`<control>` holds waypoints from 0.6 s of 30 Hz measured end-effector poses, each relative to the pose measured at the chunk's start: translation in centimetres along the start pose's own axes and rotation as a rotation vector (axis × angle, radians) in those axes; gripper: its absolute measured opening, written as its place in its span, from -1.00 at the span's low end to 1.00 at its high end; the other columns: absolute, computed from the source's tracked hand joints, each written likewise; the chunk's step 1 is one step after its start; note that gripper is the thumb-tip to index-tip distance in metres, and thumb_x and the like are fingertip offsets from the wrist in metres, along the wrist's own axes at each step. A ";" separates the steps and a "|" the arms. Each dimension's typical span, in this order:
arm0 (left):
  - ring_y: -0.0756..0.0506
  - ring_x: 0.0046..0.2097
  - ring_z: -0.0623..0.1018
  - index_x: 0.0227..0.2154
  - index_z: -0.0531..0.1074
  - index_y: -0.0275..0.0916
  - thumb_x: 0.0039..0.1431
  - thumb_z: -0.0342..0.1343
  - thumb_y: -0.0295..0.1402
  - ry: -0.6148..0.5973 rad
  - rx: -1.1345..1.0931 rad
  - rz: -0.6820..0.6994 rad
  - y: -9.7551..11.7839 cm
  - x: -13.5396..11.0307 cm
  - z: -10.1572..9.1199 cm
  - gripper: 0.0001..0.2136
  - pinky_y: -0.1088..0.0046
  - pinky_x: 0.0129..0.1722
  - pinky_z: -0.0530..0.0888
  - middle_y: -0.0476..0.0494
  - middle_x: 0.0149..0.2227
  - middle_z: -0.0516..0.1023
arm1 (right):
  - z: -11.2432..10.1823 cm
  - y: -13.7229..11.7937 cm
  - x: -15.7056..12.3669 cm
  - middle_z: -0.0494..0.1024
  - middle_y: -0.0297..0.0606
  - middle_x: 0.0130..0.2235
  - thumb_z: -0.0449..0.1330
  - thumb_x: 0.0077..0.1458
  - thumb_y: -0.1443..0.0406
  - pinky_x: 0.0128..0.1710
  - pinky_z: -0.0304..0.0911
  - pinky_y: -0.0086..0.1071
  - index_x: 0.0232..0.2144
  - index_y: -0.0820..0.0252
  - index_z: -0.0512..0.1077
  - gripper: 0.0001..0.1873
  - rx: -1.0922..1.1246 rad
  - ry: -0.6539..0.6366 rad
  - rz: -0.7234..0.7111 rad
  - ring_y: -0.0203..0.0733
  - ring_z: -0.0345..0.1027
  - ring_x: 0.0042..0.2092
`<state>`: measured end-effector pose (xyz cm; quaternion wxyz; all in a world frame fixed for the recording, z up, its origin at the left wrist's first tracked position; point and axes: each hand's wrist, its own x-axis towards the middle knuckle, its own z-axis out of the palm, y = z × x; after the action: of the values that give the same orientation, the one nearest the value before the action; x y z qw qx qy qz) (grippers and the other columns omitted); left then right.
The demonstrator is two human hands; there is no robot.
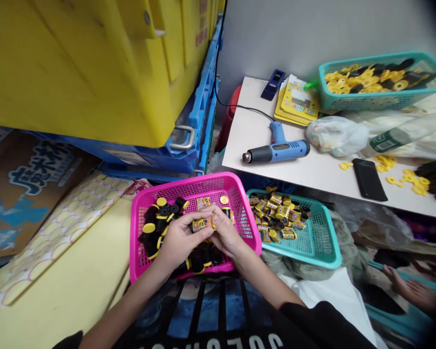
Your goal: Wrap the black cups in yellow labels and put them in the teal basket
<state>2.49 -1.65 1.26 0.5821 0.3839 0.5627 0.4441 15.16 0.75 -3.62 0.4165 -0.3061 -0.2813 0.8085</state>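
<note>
Above a pink basket (pixel 252 228) my two hands meet around a small canister with a yellow printed label (pixel 200 224). My left hand (pixel 181 237) grips it from the left, thumb along its near side. My right hand (pixel 223 230) closes on its right end, fingertips against the label. Several black canisters with yellow caps (pixel 150 220) lie in the basket beneath, without visible labels. A loose yellow printed label (pixel 203 202) rests there behind my fingers. The canister's lower part is hidden by my hands.
A teal basket (pixel 321 237) of labelled canisters (pixel 281 211) adjoins on the right. On the white table (pixel 236 140) lie a heat gun (pixel 276 151), a phone (pixel 369 179) and another teal basket (pixel 381 101). Yellow crates (pixel 94 72) rise at left. Another person's hand (pixel 407 286) shows lower right.
</note>
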 end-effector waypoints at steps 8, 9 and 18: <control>-0.12 -0.07 0.51 0.00 0.33 -0.10 0.18 0.14 -0.11 -0.115 -0.161 -0.055 -1.0 -0.1 0.8 -0.63 0.41 -0.18 0.47 -0.16 -0.01 0.46 | -1.6 -1.3 -1.0 0.41 -0.15 0.04 0.13 0.10 -0.13 -0.03 0.29 -0.18 0.05 0.01 0.31 -0.43 -0.525 -0.031 -0.323 -0.04 0.33 0.03; -0.13 -0.04 0.50 0.04 0.30 -0.10 0.19 0.12 -0.10 -0.146 -0.154 -0.044 -1.1 -0.1 1.0 -0.60 0.40 -0.13 0.46 -0.17 0.00 0.45 | -1.8 -1.9 -1.4 0.42 -0.16 0.04 0.23 0.06 -0.05 0.03 0.25 -0.16 0.04 -0.01 0.33 -0.45 -0.651 -0.035 -0.401 -0.03 0.31 0.06; -0.14 -0.07 0.52 -0.03 0.44 -0.18 0.20 0.04 -0.03 0.128 0.374 0.096 0.1 2.7 -7.3 -0.59 0.33 -0.01 0.42 -0.19 0.01 0.52 | -8.9 -9.3 -8.2 0.51 0.07 -0.11 0.20 0.13 0.15 -0.04 0.21 0.05 -0.06 0.24 0.47 -0.62 -1.840 0.589 -0.432 0.16 0.33 -0.04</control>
<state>-4.85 0.59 0.01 0.4417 0.4827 0.6524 0.3826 30.11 0.19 -0.67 0.2083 -0.6414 -0.7347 0.0729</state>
